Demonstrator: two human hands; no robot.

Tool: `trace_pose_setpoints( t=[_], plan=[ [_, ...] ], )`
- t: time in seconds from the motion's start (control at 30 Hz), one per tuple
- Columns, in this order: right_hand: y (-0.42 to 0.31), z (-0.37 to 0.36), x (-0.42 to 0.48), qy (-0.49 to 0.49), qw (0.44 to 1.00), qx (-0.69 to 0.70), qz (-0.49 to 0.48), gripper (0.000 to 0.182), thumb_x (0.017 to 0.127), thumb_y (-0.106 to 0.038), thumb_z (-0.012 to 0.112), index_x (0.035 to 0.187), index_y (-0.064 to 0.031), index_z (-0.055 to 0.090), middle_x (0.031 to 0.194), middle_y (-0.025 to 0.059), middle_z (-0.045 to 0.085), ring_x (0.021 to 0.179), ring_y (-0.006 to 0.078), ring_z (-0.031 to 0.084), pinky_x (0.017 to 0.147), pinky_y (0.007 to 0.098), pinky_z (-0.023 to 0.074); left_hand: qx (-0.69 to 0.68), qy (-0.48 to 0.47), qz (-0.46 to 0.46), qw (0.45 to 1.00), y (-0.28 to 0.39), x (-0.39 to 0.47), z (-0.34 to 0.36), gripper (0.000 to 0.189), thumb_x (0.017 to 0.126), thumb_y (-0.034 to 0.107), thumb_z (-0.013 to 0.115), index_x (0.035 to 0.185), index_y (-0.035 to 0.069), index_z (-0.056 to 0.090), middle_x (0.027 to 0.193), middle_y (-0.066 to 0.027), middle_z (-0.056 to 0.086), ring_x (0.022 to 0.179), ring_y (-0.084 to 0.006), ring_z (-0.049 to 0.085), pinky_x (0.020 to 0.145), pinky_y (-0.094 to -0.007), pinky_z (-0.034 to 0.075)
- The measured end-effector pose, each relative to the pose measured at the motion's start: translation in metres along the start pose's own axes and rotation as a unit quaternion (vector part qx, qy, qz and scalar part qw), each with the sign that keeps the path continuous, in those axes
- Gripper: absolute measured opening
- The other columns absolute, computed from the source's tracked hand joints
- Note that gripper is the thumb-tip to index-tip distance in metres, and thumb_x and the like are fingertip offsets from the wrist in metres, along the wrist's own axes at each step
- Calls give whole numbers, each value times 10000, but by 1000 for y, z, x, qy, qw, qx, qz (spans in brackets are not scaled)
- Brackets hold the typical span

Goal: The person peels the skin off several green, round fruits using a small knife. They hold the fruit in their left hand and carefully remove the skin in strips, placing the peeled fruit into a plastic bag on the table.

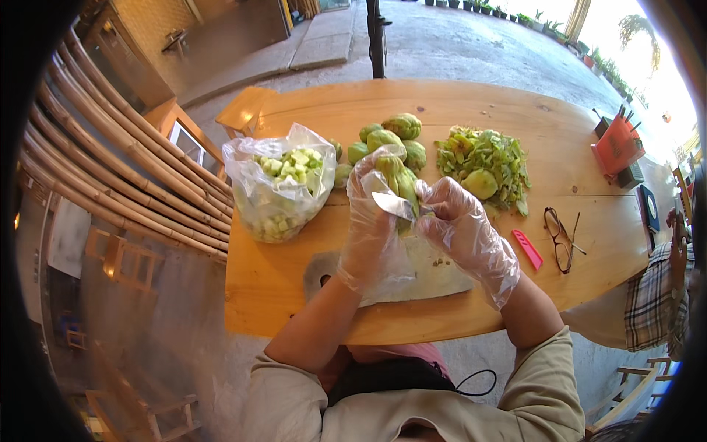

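Note:
Both my hands wear clear plastic gloves. My left hand (371, 221) grips a green chayote (399, 179) above a cutting board (442, 276). In my right hand (455, 221) is a small knife, its metal blade (393, 205) lying against the chayote; most of its handle is hidden by my fingers. Behind my hands several whole chayotes (402, 126) are piled. To the left stands a clear plastic bag (248, 171) holding pale green diced pieces (295, 166). A heap of green peelings (505, 160) lies on the right, with a peeled chayote (480, 184) on it.
On the wooden table (469, 102) lie a pink blade sheath (527, 250) and eyeglasses (562, 243). An orange-red container (616, 145) stands at the far right, near a dark phone-like object (648, 209). A person in a plaid garment (654, 298) sits at the right. Bamboo poles (132, 149) run along the left.

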State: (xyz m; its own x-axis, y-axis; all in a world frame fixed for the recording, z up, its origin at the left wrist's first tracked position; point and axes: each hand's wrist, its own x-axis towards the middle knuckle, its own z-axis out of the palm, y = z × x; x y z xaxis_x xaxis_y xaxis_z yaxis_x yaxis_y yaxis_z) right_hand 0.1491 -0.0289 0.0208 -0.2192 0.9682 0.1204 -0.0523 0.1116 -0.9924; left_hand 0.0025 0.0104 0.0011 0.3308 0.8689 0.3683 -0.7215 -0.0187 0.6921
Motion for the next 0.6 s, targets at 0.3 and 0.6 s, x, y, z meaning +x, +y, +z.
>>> trace_pose_setpoints(
  t=[0.3, 0.6],
  plan=[
    [-8, -17, 12, -42, 992, -120, 11, 185, 908, -58, 604, 1062, -26, 506, 885, 44, 598, 775, 74, 523, 674, 262, 461, 117, 47, 35, 991, -1, 7, -3, 418, 847, 95, 593, 1243, 36, 471, 1256, -124, 442, 1171, -217, 449, 977, -356, 398],
    [4, -13, 7, -32, 999, -32, 2, 234, 901, -44, 602, 1124, -59, 532, 860, -39, 546, 755, 34, 463, 655, 221, 416, 212, 18, 63, 975, -5, -1, -10, 482, 862, 198, 631, 1270, 38, 431, 1223, -93, 471, 1087, -158, 512, 915, -307, 446]
  ],
)
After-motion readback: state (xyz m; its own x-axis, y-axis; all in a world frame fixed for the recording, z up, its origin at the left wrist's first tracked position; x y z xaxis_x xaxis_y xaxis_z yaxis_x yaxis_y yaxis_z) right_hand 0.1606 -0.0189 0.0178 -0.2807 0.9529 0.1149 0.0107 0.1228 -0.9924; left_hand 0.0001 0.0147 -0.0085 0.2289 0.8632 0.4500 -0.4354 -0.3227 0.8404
